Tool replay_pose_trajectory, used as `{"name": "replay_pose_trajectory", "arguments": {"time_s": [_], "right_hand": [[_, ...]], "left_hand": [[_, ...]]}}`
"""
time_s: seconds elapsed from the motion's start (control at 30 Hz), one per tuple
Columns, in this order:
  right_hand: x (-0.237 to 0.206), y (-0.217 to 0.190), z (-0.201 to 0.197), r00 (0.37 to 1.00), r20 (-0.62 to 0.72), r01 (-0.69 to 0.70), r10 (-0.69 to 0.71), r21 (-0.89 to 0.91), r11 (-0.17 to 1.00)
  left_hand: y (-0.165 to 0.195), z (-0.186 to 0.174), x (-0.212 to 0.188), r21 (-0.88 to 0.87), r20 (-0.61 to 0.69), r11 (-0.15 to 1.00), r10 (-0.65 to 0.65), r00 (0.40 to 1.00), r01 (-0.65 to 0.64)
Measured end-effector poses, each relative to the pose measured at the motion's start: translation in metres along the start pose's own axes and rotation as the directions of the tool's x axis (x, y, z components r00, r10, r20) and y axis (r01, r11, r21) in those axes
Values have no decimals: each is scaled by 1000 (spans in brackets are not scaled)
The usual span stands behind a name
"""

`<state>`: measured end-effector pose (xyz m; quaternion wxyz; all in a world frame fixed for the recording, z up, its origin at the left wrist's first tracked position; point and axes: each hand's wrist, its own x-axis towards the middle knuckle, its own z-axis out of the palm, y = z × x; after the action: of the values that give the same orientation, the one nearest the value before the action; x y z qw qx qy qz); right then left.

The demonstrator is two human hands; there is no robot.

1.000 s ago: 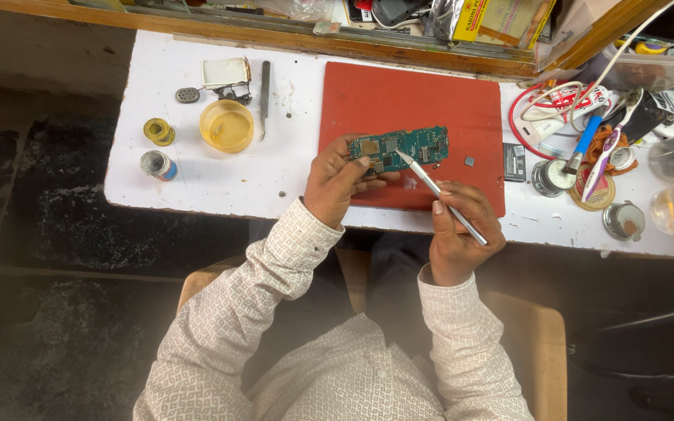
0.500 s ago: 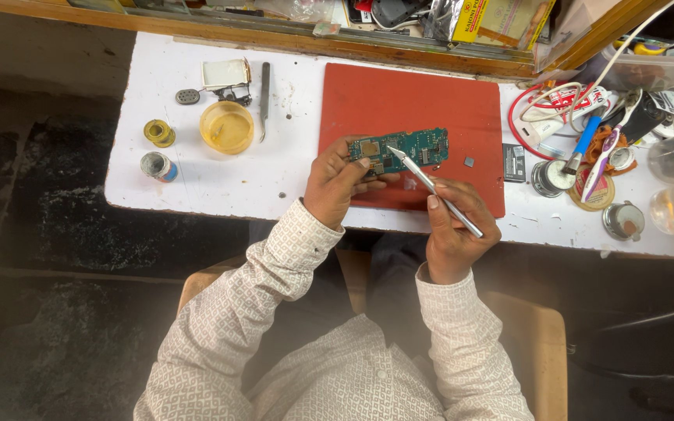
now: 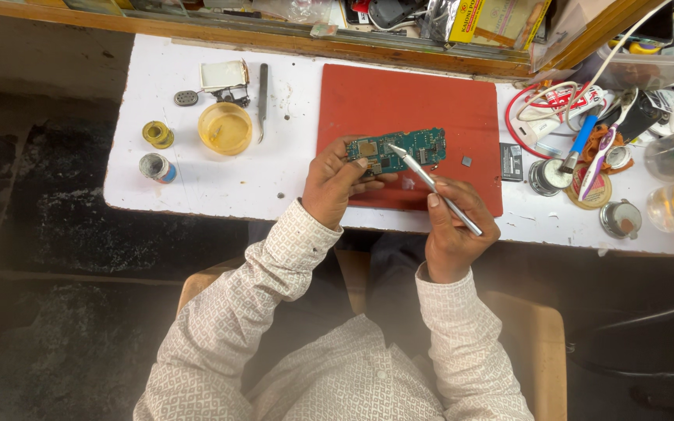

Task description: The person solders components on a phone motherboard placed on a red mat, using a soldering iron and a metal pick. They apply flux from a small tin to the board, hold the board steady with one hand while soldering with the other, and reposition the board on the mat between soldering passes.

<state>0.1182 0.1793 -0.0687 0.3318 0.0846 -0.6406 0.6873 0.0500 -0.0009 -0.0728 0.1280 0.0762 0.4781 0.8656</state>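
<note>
White workbench [image 3: 212,183] takes up most of the shot, with a red mat [image 3: 415,101] laid in the middle of it. On the mat sits a green circuit board [image 3: 407,148]. Left hand [image 3: 333,183] pins the board's left end, fingers curled over it, thumb on the near edge. Right hand [image 3: 454,226] is closed pen-style around a silver tweezer-like tool [image 3: 431,185], tip touching the board near its middle. Off to the left there's a yellow round dish [image 3: 225,128], plus a solder spool [image 3: 157,133] just beside it. A tiny grey chip [image 3: 466,161] lies loose on the mat, right of the board.
</note>
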Motion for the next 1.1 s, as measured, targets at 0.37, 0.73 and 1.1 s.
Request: {"name": "replay_pose_trajectory", "arguments": {"time_s": [0.37,0.73,1.1], "right_hand": [[-4,7,-6,1000,19,-2,3,-41,999],[70,-12,-57,997,-58,-47,52,91,995],[125,14,-55,884,466,331,25,-663,671]], "left_hand": [[-4,-2,2,-9,-1,1000,10,1000,-10],[4,-1,3,72,-25,997,-11,1000,13],[3,3,4,428,18,903,35,999,-39]]}}
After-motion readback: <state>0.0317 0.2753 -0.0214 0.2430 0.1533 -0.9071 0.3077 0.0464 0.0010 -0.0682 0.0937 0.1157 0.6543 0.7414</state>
